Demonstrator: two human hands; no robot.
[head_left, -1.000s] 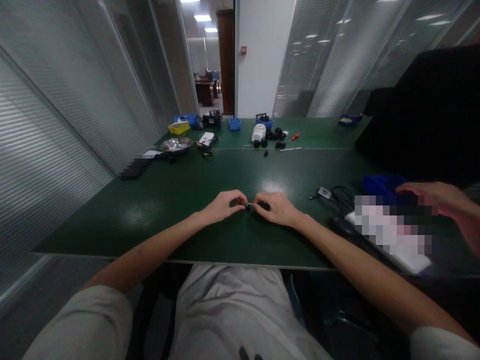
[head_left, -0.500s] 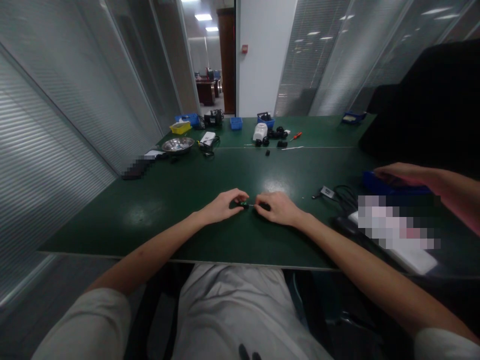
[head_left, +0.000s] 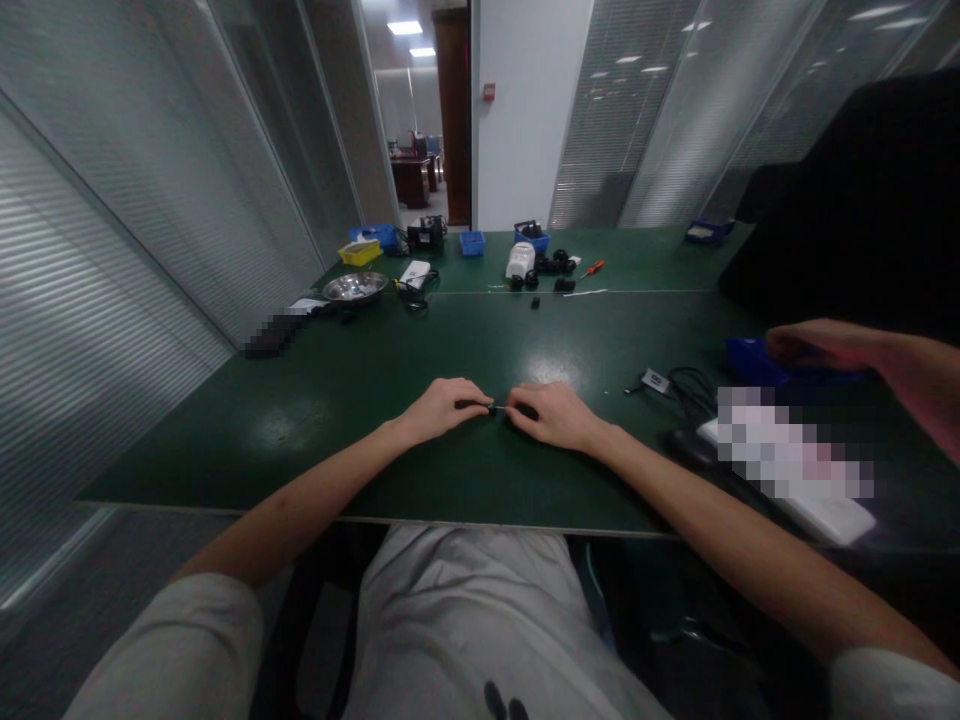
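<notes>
Left hand [head_left: 444, 408] pinches tiny dark thing [head_left: 493, 410]. Right hand [head_left: 553, 413] holds thin stick [head_left: 501, 408] by it. Shiny bowl [head_left: 354, 301] on green table [head_left: 450, 480]. Other person's hand [head_left: 814, 342] at blue box [head_left: 739, 362].

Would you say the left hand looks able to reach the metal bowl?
Probably not: the left hand seems to pinch a small dark part, and the metal bowl stands farther forward.

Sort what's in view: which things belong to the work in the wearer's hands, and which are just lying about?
In the work, judging by contact:
- small dark piece, pinched by the left hand
- thin light piece, at the right hand

Apparently lying about:
- metal bowl
- yellow tray
- orange-handled tool
- white device
- black mouse-shaped object
</notes>
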